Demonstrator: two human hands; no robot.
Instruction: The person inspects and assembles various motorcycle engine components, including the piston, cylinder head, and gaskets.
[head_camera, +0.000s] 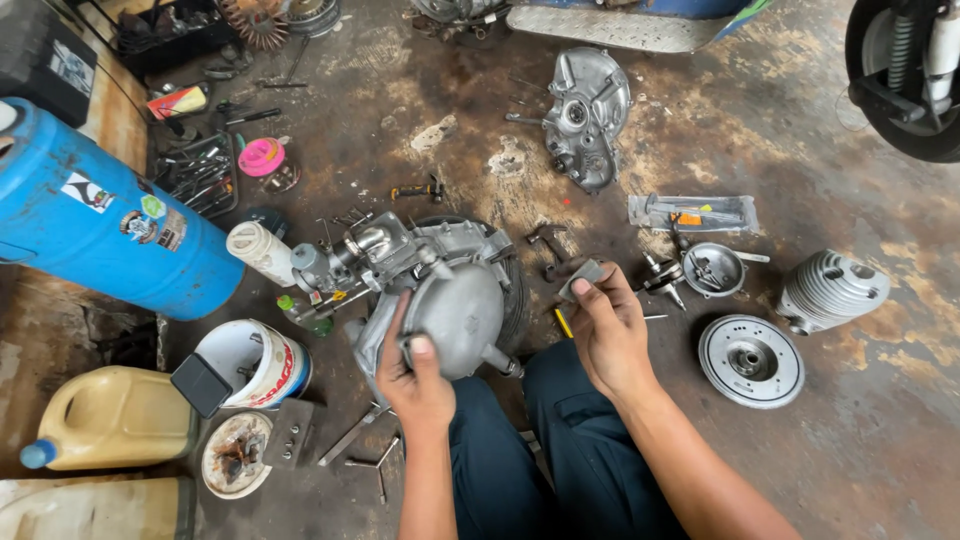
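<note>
A grey scooter engine (430, 275) lies on the stained concrete floor in front of my knees, its rounded cover (462, 315) facing me. My left hand (412, 375) grips the lower left edge of that cover, thumb on top. My right hand (610, 330) is raised to the right of the engine and pinches a small flat grey metal piece (580, 278) between thumb and fingers. A yellow-handled tool (563, 322) lies on the floor under that hand.
A blue drum (90, 215) lies at the left, with a white tin (255, 360) and yellow jug (115, 415) below it. A crankcase half (585, 115) rests behind; a finned cylinder (832, 290), round flywheel (752, 360), small bowl (713, 268) and bagged tools (692, 212) lie right. A tyre (900, 70) stands far right.
</note>
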